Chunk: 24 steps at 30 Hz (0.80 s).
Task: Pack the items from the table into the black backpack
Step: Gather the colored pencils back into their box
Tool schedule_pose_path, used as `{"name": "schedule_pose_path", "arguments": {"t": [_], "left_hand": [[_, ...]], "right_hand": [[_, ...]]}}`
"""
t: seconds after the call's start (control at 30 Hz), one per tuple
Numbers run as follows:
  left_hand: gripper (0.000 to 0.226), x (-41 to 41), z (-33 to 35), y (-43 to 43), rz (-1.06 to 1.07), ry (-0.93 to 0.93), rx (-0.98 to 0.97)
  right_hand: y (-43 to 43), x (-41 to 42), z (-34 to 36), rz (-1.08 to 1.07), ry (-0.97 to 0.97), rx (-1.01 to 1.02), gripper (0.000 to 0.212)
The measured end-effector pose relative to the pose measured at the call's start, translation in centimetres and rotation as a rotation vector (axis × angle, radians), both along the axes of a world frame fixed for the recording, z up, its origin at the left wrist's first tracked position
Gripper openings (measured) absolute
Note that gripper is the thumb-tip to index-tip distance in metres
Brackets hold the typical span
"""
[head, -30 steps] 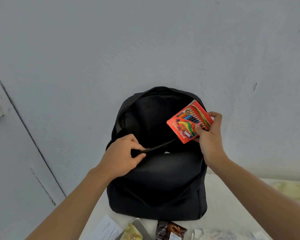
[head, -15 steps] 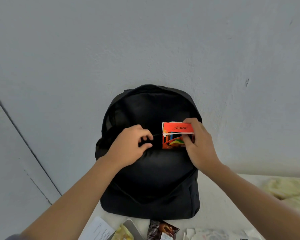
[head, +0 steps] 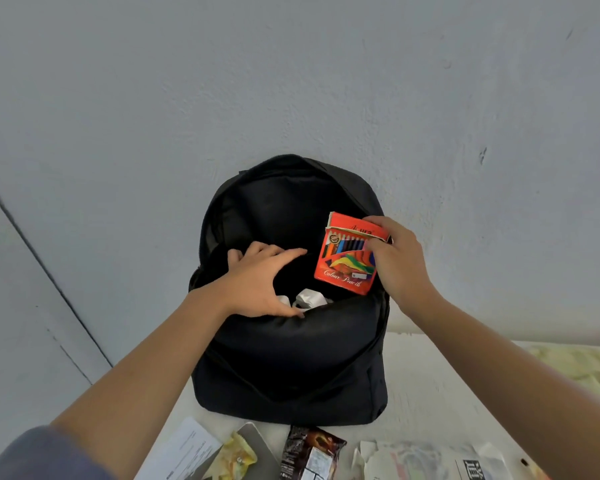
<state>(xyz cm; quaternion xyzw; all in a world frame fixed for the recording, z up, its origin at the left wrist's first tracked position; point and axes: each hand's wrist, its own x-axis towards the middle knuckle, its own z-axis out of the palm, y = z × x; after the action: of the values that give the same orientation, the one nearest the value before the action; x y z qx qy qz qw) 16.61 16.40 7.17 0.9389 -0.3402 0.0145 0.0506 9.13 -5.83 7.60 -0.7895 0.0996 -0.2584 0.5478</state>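
Note:
The black backpack [head: 288,362] stands upright against the wall, its main compartment wide open. My left hand [head: 257,282] spreads inside the opening, fingers pushing the back panel away and thumb on the front edge. My right hand [head: 395,258] grips a red box of colour pencils [head: 345,258] by its upper right corner, holding it upright over the right side of the opening. White things [head: 309,299] show at the bottom of the compartment.
Along the near table edge lie a white paper [head: 187,452], a yellow packet [head: 236,459] on a grey flat item, a dark brown snack wrapper [head: 309,452] and clear plastic packets [head: 426,459]. A pale yellow cloth [head: 575,365] lies at the right. The wall stands close behind the backpack.
My left hand let go of the front edge it was pinching and spread out inside the opening. The pencil box, partly lowered into the bag half a second ago, now sits higher, fully visible.

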Motion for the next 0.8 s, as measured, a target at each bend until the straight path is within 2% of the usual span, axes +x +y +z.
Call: {"name": "schedule_pose_path", "arguments": {"t": [0.23, 0.33, 0.4, 0.47, 0.63, 0.7, 0.8], "left_hand": [[0.114, -1.2, -1.1, 0.3, -0.043, -0.095, -0.060], [0.107, -1.6, -1.5, 0.3, -0.011, -0.104, -0.136], [0.097, -1.7, -1.5, 0.0, 0.029, -0.113, -0.162], [0.081, -1.8, -1.5, -0.3, 0.043, -0.119, -0.162], [0.022, -1.9, -1.6, -0.6, -0.050, -0.070, -0.190], [0.015, -1.8, -1.6, -0.4, -0.080, -0.032, -0.203], [0.014, -1.7, -1.8, 0.1, -0.091, -0.006, -0.230]], "right_hand": [[-0.2, -0.3, 0.5, 0.070, 0.050, 0.253, 0.017], [-0.3, -0.6, 0.5, 0.066, 0.033, 0.165, 0.020], [-0.2, -0.8, 0.2, 0.027, -0.002, 0.070, 0.019], [-0.3, -0.9, 0.0, 0.001, -0.061, 0.081, 0.012], [0.1, -0.9, 0.9, 0.061, -0.228, 0.363, 0.007], [0.2, -0.6, 1.3, 0.070, -0.230, 0.376, 0.006], [0.4, -0.2, 1.1, 0.041, -0.172, 0.192, 0.004]]}}
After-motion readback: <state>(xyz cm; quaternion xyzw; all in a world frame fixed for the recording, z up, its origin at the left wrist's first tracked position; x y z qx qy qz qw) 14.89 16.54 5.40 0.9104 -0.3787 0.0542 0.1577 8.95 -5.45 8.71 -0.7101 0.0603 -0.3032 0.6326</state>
